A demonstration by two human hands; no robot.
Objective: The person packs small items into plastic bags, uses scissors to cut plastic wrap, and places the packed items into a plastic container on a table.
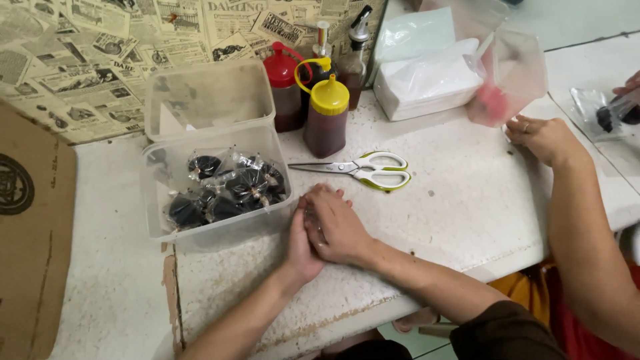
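Resting on the table: both hands are laid together on the white table [467, 207], near its front edge.
Left hand: the left hand [301, 243] is pressed flat against the right one, fingers straight. Nothing can be seen held in it.
Right hand: the right hand [337, 227] is laid over the left, fingers close together. What may be tucked between the two cannot be told.
Clear tub: a clear plastic tub [217, 230] is stood just beside the hands, on their left. The fingertips are nearly touching its wall.
Little bags: small tied plastic bags of dark sauce [230, 190] are piled inside the tub.
Second tub: another clear tub [207, 97] is set behind the first one, against the wall.
Scissors: white and green scissors [363, 169] are laid shut on the table, just past the fingertips.
Bottles: a squeeze bottle with a yellow cap [327, 117] and one with a red cap [285, 87] are stood behind the scissors.
Napkins: a stack of white napkins [427, 83] is kept in a plastic wrap farther back.
Other person: another person's hand [543, 139] is rested on the table to the right, by a pink-tinted plastic bag [510, 77].
Cardboard: a brown cardboard sheet [30, 233] is seen at the far left.
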